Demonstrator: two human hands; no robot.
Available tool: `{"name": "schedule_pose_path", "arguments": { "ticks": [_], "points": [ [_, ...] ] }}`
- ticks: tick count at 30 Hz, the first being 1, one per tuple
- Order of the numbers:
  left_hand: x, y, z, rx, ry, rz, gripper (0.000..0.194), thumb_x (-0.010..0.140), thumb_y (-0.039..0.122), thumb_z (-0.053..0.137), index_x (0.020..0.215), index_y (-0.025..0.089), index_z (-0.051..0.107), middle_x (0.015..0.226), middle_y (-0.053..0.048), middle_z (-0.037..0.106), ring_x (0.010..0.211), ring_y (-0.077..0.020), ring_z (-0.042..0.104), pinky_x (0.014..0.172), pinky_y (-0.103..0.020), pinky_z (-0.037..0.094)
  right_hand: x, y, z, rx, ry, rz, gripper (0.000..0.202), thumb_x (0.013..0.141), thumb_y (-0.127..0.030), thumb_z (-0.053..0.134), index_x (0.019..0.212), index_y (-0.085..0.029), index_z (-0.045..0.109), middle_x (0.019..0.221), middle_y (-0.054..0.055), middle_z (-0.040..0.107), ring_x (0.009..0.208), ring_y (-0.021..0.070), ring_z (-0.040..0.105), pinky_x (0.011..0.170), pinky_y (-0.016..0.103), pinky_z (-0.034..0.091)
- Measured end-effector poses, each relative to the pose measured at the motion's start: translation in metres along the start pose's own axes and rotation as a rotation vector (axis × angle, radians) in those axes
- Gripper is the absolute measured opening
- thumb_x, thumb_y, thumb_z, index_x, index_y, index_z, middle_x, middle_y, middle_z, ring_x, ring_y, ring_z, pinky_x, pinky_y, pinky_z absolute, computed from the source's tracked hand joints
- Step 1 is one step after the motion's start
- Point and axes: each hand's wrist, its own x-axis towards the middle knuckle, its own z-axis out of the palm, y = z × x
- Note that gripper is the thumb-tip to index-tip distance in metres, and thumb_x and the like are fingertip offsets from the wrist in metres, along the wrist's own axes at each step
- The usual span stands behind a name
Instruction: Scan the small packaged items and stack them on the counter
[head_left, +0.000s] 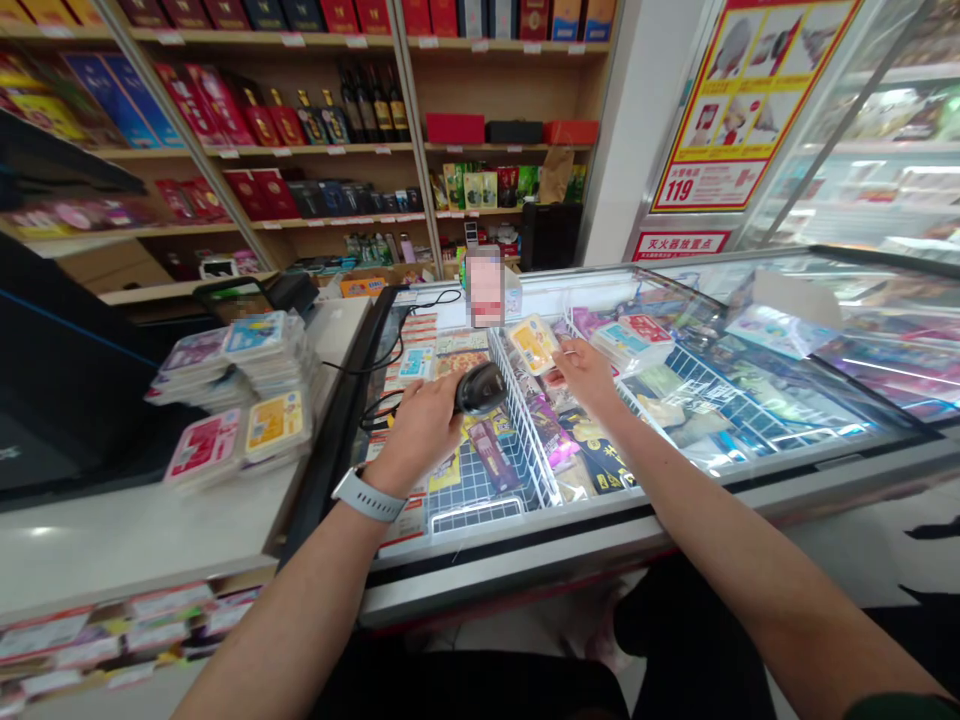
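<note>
My left hand (426, 428), with a watch on its wrist, is wrapped round a black handheld scanner (481, 388) above the glass top of a freezer. Just right of it, my right hand (586, 374) grips the edge of a flat clear pack with a yellow label (534, 343), tilted toward the scanner's side. The two do not touch. Further right, a small stack of similar packs with blue and red labels (632, 340) lies on the glass.
Stacked packs (264, 345) stand on the left counter (225, 520) beside a black monitor (67, 350). A cable (365, 368) crosses the freezer's left end. White baskets (525, 430) with wrapped goods show through the glass. Shelves of boxes and bottles (375, 100) stand behind.
</note>
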Motion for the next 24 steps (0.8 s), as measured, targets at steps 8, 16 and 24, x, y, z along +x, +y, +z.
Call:
{"name": "schedule_pose_path", "arguments": {
  "ticks": [8,16,24],
  "points": [
    [-0.001,0.001,0.0,-0.023,0.011,0.001,0.051,0.086,0.01,0.054,0.137,0.015,0.051,0.131,-0.014,0.071,0.121,-0.0287,0.067,0.111,-0.046,0.043,-0.004,-0.016,0.0,0.063,-0.002,0.036,0.032,0.08,-0.043,0.072,0.096,-0.019,0.057,0.069,-0.001,0.072,0.065,0.0169,0.075,0.065,0.028,0.064],
    [-0.001,0.0,0.004,-0.037,-0.004,-0.014,0.049,0.087,0.012,0.055,0.136,0.016,0.052,0.13,-0.014,0.072,0.123,-0.029,0.066,0.115,-0.049,0.04,-0.01,-0.033,0.01,0.239,0.022,0.124,0.019,0.084,-0.026,0.074,0.094,-0.019,0.059,0.079,0.0,0.075,0.071,0.014,0.076,0.079,0.03,0.066],
    [0.001,0.001,0.006,-0.05,-0.014,-0.006,0.052,0.087,0.011,0.055,0.138,0.016,0.052,0.131,-0.014,0.071,0.123,-0.029,0.066,0.115,-0.049,0.042,-0.039,-0.094,0.049,0.415,-0.117,0.122,0.008,0.088,-0.015,0.07,0.09,-0.018,0.062,0.083,0.0,0.074,0.073,0.0113,0.075,0.087,0.03,0.065]
  ]
}}
